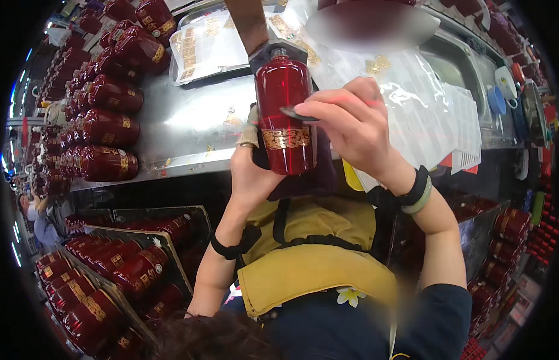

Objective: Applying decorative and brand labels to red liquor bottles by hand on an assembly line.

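A glossy dark red bottle (284,90) with a clear neck lies in front of me on a dark support, its neck pointing away. Around its lower part runs an ornate gold band (287,138). My left hand (250,171) grips the bottle from the left; the thumb lies near its base and covers sheathe some fingers, the rest hidden behind the glass. Between the thumb and fingers of my right hand (351,123) is a small dark flat tool (299,114), its tip at the bottle's side just above the band. Thin red light lines cross the bottle and my right hand.
Rows of similar red bottles (111,129) stand on the metal table at left. Crates of bottles (135,264) flank me below. A tray (177,75) with gold decal sheets lies at the back, pale sheets (405,114) at right, beside a sink (453,60). A blue cup (496,100) stands far right.
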Demonstrator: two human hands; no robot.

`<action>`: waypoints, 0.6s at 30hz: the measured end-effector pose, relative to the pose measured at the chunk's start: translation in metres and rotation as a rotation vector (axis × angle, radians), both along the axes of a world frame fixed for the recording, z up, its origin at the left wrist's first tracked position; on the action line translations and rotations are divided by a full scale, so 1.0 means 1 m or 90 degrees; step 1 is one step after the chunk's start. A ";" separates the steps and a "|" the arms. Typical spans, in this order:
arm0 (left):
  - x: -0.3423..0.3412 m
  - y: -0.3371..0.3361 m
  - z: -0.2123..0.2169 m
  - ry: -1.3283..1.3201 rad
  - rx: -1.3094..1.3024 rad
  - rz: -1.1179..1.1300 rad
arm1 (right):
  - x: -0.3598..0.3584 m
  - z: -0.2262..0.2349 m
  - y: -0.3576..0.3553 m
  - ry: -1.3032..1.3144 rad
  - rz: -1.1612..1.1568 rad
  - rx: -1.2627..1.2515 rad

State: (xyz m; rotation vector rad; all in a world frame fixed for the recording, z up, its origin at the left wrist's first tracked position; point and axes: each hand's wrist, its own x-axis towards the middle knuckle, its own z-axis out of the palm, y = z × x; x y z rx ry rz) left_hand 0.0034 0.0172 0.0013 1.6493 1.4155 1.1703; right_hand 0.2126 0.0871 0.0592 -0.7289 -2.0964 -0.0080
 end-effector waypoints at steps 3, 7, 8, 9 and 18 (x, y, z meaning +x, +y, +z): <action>0.001 -0.003 0.004 -0.036 -0.073 0.005 | -0.003 -0.015 -0.024 -0.053 0.137 0.022; -0.006 -0.015 0.009 0.070 0.002 0.029 | -0.004 -0.002 -0.031 -0.028 0.146 -0.028; -0.003 -0.014 0.012 0.103 0.060 0.037 | -0.002 -0.003 -0.021 0.021 0.053 -0.016; -0.001 -0.013 0.013 0.136 0.119 0.046 | 0.004 -0.005 -0.012 -0.022 0.021 0.036; 0.000 -0.013 0.020 0.145 0.127 0.021 | 0.014 -0.003 -0.025 0.122 -0.006 -0.075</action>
